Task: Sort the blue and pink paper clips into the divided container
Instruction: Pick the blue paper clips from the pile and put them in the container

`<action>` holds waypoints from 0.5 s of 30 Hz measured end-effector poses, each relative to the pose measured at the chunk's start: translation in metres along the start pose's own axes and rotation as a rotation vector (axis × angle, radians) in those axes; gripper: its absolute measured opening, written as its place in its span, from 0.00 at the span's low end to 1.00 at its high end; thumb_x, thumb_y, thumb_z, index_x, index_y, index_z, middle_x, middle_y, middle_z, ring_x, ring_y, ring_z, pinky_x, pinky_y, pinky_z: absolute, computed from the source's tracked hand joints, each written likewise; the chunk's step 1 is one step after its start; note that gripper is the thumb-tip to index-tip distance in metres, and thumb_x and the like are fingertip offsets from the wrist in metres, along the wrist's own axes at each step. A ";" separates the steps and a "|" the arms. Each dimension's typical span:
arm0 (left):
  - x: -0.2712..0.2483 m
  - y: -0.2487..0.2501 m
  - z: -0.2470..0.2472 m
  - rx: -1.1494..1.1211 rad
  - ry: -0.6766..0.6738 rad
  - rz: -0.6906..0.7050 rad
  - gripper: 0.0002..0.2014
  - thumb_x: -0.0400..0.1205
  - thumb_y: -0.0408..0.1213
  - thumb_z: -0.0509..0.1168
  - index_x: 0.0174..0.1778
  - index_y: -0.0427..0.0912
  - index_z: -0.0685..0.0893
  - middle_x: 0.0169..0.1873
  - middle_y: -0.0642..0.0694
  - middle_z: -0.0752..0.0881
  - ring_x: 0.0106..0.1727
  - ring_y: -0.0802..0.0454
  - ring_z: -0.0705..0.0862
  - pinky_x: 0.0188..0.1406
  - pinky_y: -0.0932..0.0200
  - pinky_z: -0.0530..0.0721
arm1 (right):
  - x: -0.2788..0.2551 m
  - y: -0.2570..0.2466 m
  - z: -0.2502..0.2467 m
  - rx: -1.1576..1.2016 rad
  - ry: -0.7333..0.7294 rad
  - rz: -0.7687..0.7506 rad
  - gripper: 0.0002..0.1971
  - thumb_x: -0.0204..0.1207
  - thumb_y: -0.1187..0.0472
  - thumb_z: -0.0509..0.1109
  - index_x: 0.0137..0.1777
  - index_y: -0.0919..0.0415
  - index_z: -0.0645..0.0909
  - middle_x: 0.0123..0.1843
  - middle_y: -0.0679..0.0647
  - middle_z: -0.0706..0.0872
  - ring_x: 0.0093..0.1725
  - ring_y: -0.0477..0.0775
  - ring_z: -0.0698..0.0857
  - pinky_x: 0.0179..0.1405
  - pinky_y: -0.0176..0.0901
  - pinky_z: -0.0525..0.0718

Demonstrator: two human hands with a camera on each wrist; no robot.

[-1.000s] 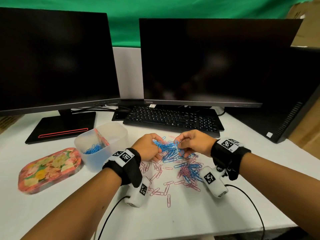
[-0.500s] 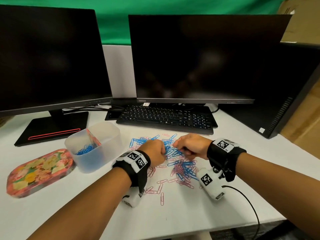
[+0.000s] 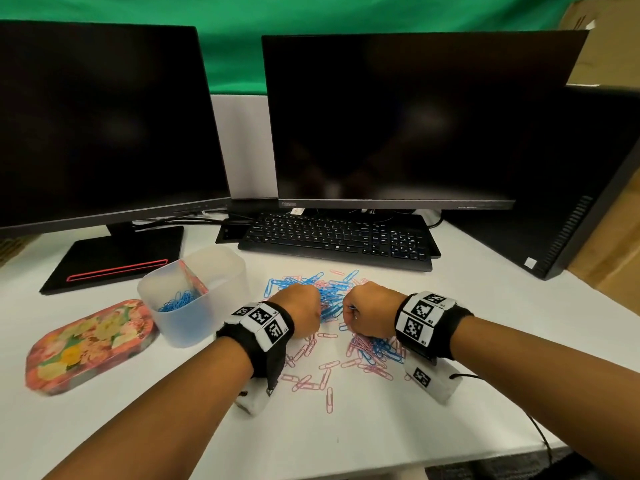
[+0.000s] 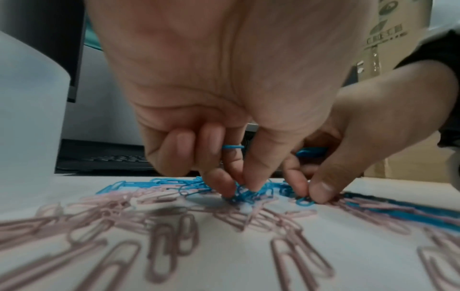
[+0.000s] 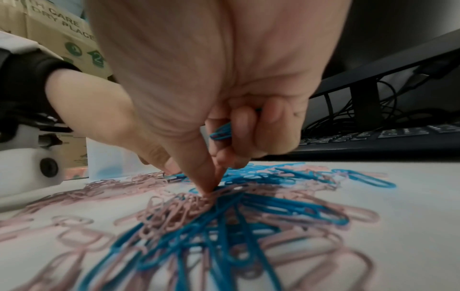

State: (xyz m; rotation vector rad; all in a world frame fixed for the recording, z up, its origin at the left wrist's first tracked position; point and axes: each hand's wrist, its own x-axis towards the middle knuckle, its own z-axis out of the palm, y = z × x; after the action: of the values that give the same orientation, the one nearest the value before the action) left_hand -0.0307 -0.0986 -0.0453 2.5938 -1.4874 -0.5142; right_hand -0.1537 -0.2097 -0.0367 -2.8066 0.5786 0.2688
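Observation:
Blue paper clips [image 3: 332, 289] and pink paper clips [image 3: 311, 377] lie mixed on the white desk. My left hand [image 3: 301, 308] and right hand [image 3: 367, 313] are both down on the pile, knuckles up. In the left wrist view, my left hand [image 4: 242, 192] pinches blue clips off the heap with another blue clip [image 4: 232, 146] tucked under its curled fingers. In the right wrist view, my right hand [image 5: 210, 188] pinches into the pile and keeps several blue clips [image 5: 221, 132] in its curled fingers. The translucent divided container [image 3: 221, 271] stands to the left, with blue clips [image 3: 176, 301] in its near compartment.
A floral tin lid [image 3: 90, 344] lies left of the container. A black keyboard [image 3: 339, 239] and two dark monitors [image 3: 398, 119] stand behind the pile, and a computer tower [image 3: 561, 202] is at the right. Wrist-camera cables trail over the desk's front edge.
Both hands have drawn a little nearer to me over the pile and dropped lower onto it, still gathering blue clips. The container has not moved.

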 end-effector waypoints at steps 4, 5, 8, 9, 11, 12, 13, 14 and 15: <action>-0.003 -0.007 -0.006 -0.132 0.072 0.008 0.10 0.78 0.32 0.59 0.41 0.48 0.85 0.49 0.46 0.88 0.53 0.45 0.86 0.54 0.54 0.86 | -0.001 -0.002 -0.002 0.003 -0.026 -0.021 0.11 0.73 0.66 0.61 0.47 0.63 0.86 0.45 0.56 0.89 0.47 0.56 0.85 0.43 0.46 0.83; -0.004 -0.010 -0.008 -0.156 0.097 0.010 0.11 0.78 0.31 0.60 0.41 0.49 0.85 0.49 0.47 0.87 0.53 0.46 0.86 0.54 0.56 0.86 | -0.001 -0.002 -0.003 -0.001 -0.029 -0.032 0.11 0.73 0.67 0.62 0.47 0.62 0.86 0.44 0.53 0.88 0.45 0.55 0.84 0.43 0.45 0.82; -0.006 -0.017 -0.013 -0.201 0.149 0.010 0.11 0.79 0.30 0.62 0.49 0.49 0.87 0.54 0.47 0.86 0.54 0.47 0.85 0.50 0.60 0.81 | 0.001 -0.004 -0.004 0.004 -0.031 -0.042 0.11 0.74 0.68 0.64 0.50 0.58 0.85 0.42 0.46 0.82 0.44 0.49 0.79 0.42 0.39 0.77; -0.007 -0.019 -0.015 -0.207 0.155 0.002 0.12 0.80 0.31 0.62 0.53 0.49 0.87 0.57 0.46 0.85 0.56 0.47 0.84 0.51 0.61 0.80 | 0.002 -0.005 -0.004 0.011 -0.033 -0.038 0.11 0.74 0.68 0.64 0.51 0.57 0.85 0.43 0.46 0.82 0.44 0.49 0.78 0.43 0.39 0.77; -0.009 -0.024 -0.017 -0.225 0.161 -0.006 0.15 0.81 0.32 0.61 0.59 0.48 0.86 0.63 0.44 0.83 0.60 0.46 0.83 0.53 0.62 0.79 | 0.003 -0.006 -0.005 0.023 -0.039 -0.019 0.13 0.75 0.69 0.64 0.53 0.56 0.85 0.43 0.47 0.81 0.44 0.50 0.79 0.44 0.39 0.78; -0.011 -0.026 -0.019 -0.238 0.168 -0.006 0.15 0.82 0.31 0.60 0.60 0.47 0.86 0.65 0.43 0.83 0.61 0.46 0.83 0.54 0.62 0.79 | 0.004 -0.007 -0.005 0.020 -0.043 -0.009 0.13 0.75 0.69 0.63 0.54 0.56 0.85 0.44 0.47 0.80 0.44 0.50 0.79 0.44 0.39 0.78; -0.013 -0.028 -0.020 -0.255 0.170 -0.007 0.15 0.82 0.31 0.60 0.61 0.46 0.86 0.65 0.43 0.83 0.62 0.46 0.82 0.54 0.62 0.78 | 0.004 -0.007 -0.005 0.019 -0.047 -0.001 0.14 0.75 0.69 0.62 0.54 0.55 0.84 0.44 0.47 0.80 0.44 0.51 0.79 0.43 0.39 0.78; -0.014 -0.030 -0.021 -0.278 0.173 -0.011 0.16 0.82 0.30 0.60 0.61 0.45 0.87 0.65 0.43 0.83 0.62 0.46 0.82 0.53 0.63 0.78 | 0.004 -0.007 -0.005 0.020 -0.054 0.005 0.15 0.75 0.69 0.62 0.54 0.55 0.84 0.45 0.48 0.80 0.44 0.51 0.79 0.43 0.39 0.78; -0.016 -0.032 -0.022 -0.305 0.178 -0.015 0.15 0.82 0.30 0.60 0.60 0.45 0.87 0.64 0.42 0.83 0.61 0.47 0.83 0.51 0.63 0.78 | 0.004 -0.007 -0.004 0.022 -0.059 0.009 0.15 0.75 0.69 0.61 0.55 0.54 0.84 0.45 0.48 0.80 0.44 0.51 0.79 0.43 0.39 0.78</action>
State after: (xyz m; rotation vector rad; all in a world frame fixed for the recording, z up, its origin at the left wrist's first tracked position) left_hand -0.0044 -0.0701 -0.0289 2.3480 -1.2283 -0.4572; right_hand -0.1463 -0.2058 -0.0319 -2.7650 0.5773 0.3436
